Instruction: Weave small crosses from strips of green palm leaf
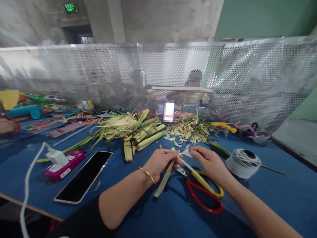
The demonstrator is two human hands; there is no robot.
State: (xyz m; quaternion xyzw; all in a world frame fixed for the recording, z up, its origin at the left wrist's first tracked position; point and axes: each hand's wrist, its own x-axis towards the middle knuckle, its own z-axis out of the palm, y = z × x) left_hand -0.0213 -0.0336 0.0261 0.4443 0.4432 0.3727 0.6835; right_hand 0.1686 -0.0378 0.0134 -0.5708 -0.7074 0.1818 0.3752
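Note:
My left hand [162, 161], with a gold bangle at the wrist, is closed in a pinch on husk strips. One flat greenish strip [164, 178] hangs down from it, and a narrow pale strip [198, 175] slants to the lower right. My right hand [206, 160] is closed on a thin whitish piece of husk [186, 152] just beside the left fingertips. Below the hands, scissors [203, 198] with one red and one yellow handle loop lie on the blue table [148, 218]. The pale strip passes over their handles. My fingers partly hide where the strips meet.
Behind my hands lie husk-covered stalks [151, 140] and a heap of shredded scraps [190, 129]. White string [242, 163] sits at right. A phone [84, 177] and purple power strip [64, 165] are at left. A perforated screen [99, 72] stands behind; another person's hand [8, 126] shows far left.

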